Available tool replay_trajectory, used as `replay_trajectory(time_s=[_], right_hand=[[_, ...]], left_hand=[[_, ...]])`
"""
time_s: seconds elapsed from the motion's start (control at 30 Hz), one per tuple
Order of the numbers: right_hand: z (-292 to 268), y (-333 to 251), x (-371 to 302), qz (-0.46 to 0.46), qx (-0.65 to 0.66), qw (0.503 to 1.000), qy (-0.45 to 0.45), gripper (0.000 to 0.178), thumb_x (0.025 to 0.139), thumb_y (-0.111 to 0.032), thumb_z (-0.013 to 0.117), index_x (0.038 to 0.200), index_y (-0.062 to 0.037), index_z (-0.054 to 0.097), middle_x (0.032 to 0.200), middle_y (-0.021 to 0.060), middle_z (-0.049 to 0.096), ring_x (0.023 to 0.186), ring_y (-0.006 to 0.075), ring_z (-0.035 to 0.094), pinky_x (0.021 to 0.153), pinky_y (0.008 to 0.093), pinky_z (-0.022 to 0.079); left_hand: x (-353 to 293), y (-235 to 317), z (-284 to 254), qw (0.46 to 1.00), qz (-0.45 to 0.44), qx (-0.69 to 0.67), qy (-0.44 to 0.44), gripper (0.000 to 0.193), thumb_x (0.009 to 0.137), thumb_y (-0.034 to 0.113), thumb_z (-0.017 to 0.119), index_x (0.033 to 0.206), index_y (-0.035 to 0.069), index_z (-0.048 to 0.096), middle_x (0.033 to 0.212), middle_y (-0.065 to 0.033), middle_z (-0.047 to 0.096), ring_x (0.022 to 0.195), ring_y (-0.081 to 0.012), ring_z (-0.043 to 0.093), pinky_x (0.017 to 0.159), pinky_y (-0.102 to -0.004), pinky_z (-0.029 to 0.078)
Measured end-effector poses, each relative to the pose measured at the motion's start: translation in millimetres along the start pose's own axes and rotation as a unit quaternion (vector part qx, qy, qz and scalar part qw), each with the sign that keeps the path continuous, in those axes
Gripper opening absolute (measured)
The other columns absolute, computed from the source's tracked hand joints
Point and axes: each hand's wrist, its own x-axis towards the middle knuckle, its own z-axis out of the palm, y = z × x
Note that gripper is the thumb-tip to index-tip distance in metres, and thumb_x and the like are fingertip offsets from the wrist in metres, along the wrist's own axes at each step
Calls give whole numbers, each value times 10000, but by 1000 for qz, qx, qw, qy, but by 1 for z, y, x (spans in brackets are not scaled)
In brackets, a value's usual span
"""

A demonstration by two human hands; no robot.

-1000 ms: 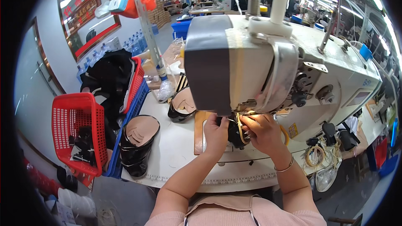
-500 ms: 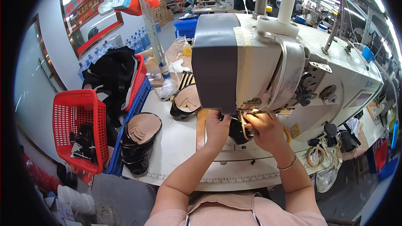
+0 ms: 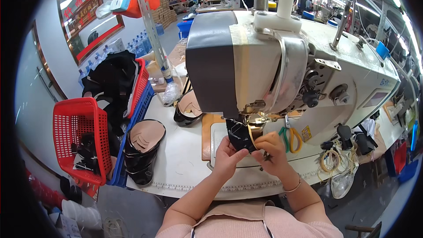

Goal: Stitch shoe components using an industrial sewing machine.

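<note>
the black shoe-upper piece (image 3: 238, 134) sits at the near edge of the sewing machine's (image 3: 282, 66) needle area, just under the machine head, above the white worktop (image 3: 176, 163). both hands pinch it. the left hand (image 3: 227, 158) has its grip closed on the piece's lower left edge, thumb on top. the right hand (image 3: 273, 147) is closed narrow on the right edge, where a thin tan trim strip (image 3: 252, 133) curves along the piece. the piece's long axis runs from near-left up to far-right, tilted toward the needle, so it lies just far of both grips, between them. the right hand is the nearer one to the needle. green-handled scissors (image 3: 288, 137) lie just right of that hand. a stack of black uppers with tan linings (image 3: 143, 150) stands well apart at the worktop's left edge.
</note>
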Motion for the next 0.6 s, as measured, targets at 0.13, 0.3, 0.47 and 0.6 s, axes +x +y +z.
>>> replay_trajectory(time_s=[0.13,0.3,0.47,0.6], right_hand=[[0,-8,-10,35,19,996,-75,171,682,-92,727,732,-46,570,753,56,577,729,251,467,661,334,395],[2,-12,-6,3,-48,997,-58,149,674,-78,721,741,-62,588,733,29,574,807,252,504,663,351,424],[5,-7,3,25,-28,994,-102,109,706,-91,697,740,-64,597,689,46,550,766,238,541,594,339,433],[7,-4,5,62,-3,989,-137,96,721,-85,682,732,-50,593,644,66,523,671,230,539,544,332,417]], left_hand=[[-2,10,-3,999,-15,46,6,405,764,14,682,1077,16,425,1004,-65,572,905,-105,558,805,-236,453],[2,18,-4,990,-32,135,3,396,756,-5,679,1063,6,429,953,-61,578,839,-92,568,719,-213,473],[15,28,-2,988,-35,152,25,388,745,8,691,1045,4,445,906,-47,584,782,-73,569,657,-192,474],[21,31,-3,987,-45,152,26,374,750,11,676,1056,-1,462,919,-48,589,792,-78,573,670,-203,475]])
